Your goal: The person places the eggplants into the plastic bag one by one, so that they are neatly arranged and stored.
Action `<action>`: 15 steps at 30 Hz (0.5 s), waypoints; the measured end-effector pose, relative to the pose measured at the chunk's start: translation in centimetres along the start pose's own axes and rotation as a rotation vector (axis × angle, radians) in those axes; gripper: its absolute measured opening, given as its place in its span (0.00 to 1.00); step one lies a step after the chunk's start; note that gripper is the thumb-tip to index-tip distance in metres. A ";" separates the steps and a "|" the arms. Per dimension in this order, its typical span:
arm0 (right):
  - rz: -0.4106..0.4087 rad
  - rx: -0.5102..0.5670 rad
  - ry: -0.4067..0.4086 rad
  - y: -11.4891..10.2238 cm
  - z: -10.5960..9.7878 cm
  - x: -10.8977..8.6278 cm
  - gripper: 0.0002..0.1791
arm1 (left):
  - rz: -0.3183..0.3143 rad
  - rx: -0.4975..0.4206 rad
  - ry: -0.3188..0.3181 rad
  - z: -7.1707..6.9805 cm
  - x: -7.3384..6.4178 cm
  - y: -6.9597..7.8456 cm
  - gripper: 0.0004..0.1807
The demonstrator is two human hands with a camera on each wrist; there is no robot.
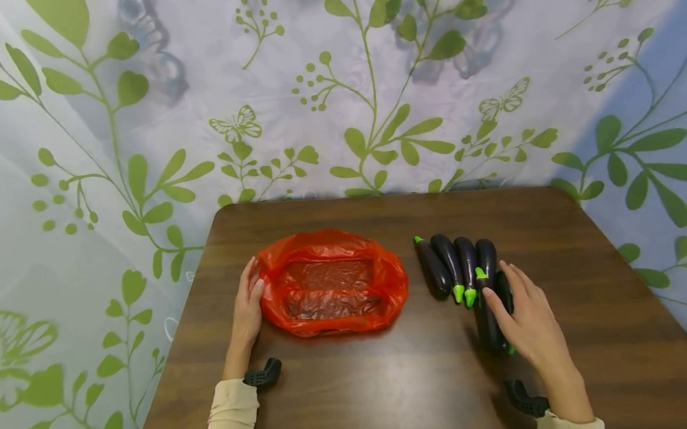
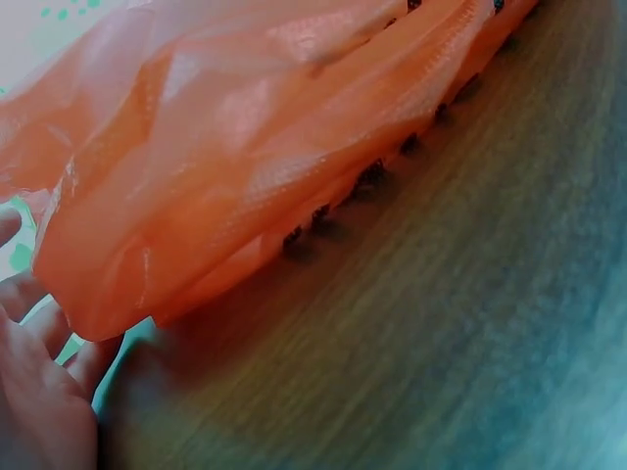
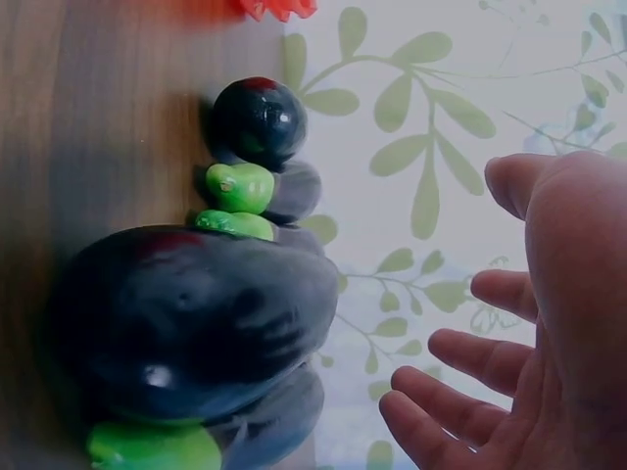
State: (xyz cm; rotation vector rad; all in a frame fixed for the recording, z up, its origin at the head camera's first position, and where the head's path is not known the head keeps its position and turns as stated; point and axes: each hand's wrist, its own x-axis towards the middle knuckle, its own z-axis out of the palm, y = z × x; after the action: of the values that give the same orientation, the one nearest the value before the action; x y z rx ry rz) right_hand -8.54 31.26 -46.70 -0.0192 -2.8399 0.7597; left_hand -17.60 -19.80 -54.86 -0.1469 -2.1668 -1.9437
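Note:
A red plastic bag [image 1: 389, 264] lies on the left part of the table, its wide mouth gaping upward. My left hand [image 1: 247, 315] is at the bag's left side, fingers loosely extended against the thin plastic; in the left wrist view the bag [image 2: 216, 206] covers part of the fingers. Several dark purple eggplants [image 1: 447, 254] with bright green stem ends lie side by side to the bag's right. Over the nearest eggplant [image 1: 489, 323] hovers my right hand [image 1: 533, 327], fingers spread. The right wrist view shows that eggplant [image 3: 186, 323] apart from the bare fingers.
The brown wooden table [image 1: 364, 395] has rounded far corners. Behind it hangs a pale curtain [image 1: 292, 133] printed with green leaves and butterflies. Black wrist mounts [image 1: 263, 374] stick out inward from both forearms.

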 end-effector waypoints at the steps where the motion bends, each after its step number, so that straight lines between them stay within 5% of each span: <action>1: -0.002 0.002 0.002 0.0 0.0 0.0 0.41 | -0.002 0.005 -0.002 -0.1 0.0 0.0 0.30; 15: -0.028 0.005 0.058 0.3 0.3 -1.0 0.39 | -0.043 0.044 -0.016 0.0 -0.3 0.2 0.29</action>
State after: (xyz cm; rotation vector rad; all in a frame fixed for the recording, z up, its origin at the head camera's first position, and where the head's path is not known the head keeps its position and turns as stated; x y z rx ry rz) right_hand -7.61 31.32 -47.35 -0.0006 -2.7778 0.7476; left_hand -17.26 -19.80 -54.78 -0.1089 -2.2394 -1.9220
